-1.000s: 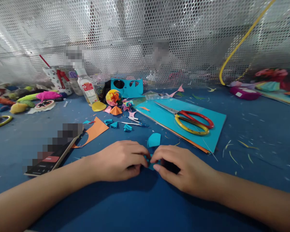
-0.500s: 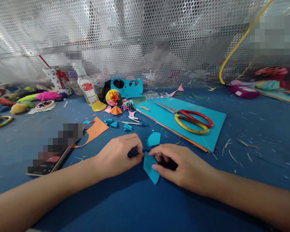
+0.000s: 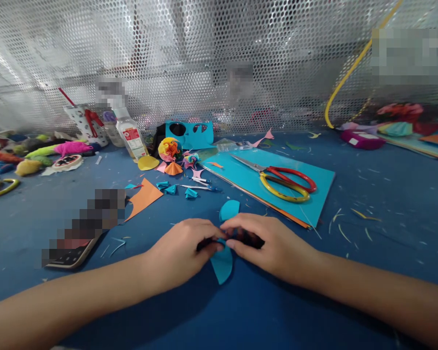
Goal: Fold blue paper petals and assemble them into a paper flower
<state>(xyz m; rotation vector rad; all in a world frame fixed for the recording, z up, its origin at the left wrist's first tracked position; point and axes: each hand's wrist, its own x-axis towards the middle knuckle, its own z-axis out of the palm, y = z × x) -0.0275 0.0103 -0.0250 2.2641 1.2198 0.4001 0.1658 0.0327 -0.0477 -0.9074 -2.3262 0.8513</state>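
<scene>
Low over the blue table, a folded piece of turquoise paper point(image 3: 222, 266) hangs from the fingertips of both hands, its rounded lower end pointing toward me. My left hand point(image 3: 190, 243) pinches its upper left edge between thumb and fingers. From the other side, my right hand point(image 3: 259, 238) pinches the top corner, thumb close to the left thumb. The fingers partly cover the upper part of the paper. Just beyond the hands lies a second turquoise paper piece point(image 3: 229, 210) with a curved edge, not held.
Red-and-yellow scissors point(image 3: 288, 182) rest on a stack of turquoise sheets point(image 3: 314, 165). Orange paper point(image 3: 146, 197), small folded turquoise bits point(image 3: 171, 189) and a compass point(image 3: 200, 187) lie farther back. A phone point(image 3: 83, 238) is at left, a glue bottle point(image 3: 132, 136) behind.
My left hand has moved right and closed on the paper's upper edge, meeting the right fingertips. The paper has turned and bent at the top. The view has shifted slightly.
</scene>
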